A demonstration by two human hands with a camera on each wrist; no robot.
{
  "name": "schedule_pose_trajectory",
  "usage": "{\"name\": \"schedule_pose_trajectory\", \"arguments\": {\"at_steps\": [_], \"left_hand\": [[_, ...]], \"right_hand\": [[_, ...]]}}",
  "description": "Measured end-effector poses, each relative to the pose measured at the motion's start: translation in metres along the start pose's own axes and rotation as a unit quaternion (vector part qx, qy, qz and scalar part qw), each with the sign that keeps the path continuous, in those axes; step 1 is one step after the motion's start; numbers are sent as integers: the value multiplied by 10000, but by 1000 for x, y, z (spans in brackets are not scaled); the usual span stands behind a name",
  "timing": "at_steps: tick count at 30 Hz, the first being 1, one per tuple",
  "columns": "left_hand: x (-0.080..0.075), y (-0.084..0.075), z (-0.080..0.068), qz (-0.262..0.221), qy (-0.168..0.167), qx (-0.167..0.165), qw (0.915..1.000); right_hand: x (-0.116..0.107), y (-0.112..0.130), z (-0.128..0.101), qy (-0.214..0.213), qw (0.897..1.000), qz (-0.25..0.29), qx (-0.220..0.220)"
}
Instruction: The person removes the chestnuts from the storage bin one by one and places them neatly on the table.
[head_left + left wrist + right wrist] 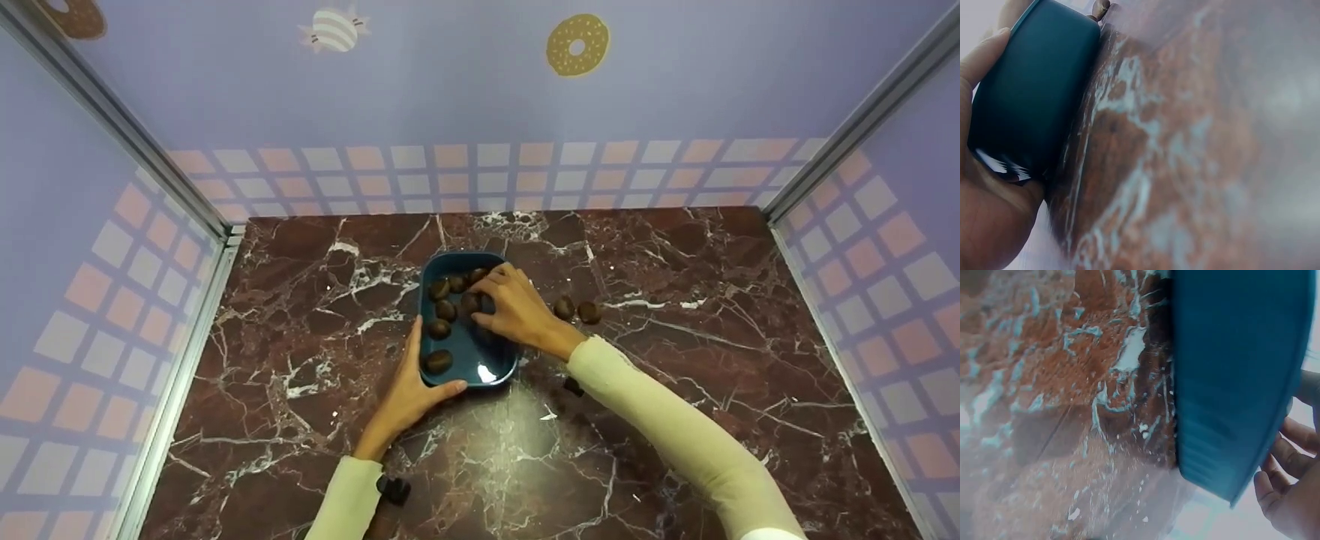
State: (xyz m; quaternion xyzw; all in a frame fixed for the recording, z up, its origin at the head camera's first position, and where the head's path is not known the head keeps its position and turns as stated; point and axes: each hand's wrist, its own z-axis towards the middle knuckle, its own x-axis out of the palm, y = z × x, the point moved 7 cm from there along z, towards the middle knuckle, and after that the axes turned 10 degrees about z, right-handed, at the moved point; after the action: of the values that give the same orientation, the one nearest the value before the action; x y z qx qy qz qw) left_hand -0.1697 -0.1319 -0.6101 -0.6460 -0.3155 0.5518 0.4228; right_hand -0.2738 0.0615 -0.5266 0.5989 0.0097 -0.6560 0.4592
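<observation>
A teal rectangular dish sits mid-table on the dark red marble and holds several brown chestnuts. My left hand grips its near left corner, thumb curled along the front rim and fingers up the left side. In the left wrist view the left hand cups the outer wall of the dish. My right hand reaches into the dish from the right, fingertips curled round a chestnut. The right wrist view shows the wall of the dish and curled fingers beyond it.
Two loose chestnuts lie on the marble just right of my right hand. Lilac walls with a checked band and metal corner posts close the table on three sides. Bare marble spreads around the dish.
</observation>
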Motion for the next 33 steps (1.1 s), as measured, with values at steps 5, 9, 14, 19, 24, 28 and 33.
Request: {"name": "schedule_pose_trajectory", "arguments": {"at_steps": [5, 9, 14, 19, 24, 28, 33], "left_hand": [[0, 2, -2, -68, 34, -64, 10000], [0, 2, -1, -40, 23, -17, 10000], [0, 3, 0, 26, -29, -13, 10000], [0, 3, 0, 12, -65, 5, 10000], [0, 3, -1, 15, -88, 27, 10000], [1, 2, -1, 23, -80, 29, 10000], [0, 0, 0, -8, -46, 40, 10000]], "right_hand": [[-19, -5, -14, -262, 9990, 336, 113], [-33, -12, -25, -475, 9971, 569, 156], [-49, -22, -40, -773, 9943, 708, 212], [-62, -32, -54, -941, 9914, 821, 384], [-72, -40, -70, -1023, 9896, 854, 535], [-79, -48, -84, -1089, 9884, 824, 671], [-90, -57, -99, -1179, 9858, 810, 883]]}}
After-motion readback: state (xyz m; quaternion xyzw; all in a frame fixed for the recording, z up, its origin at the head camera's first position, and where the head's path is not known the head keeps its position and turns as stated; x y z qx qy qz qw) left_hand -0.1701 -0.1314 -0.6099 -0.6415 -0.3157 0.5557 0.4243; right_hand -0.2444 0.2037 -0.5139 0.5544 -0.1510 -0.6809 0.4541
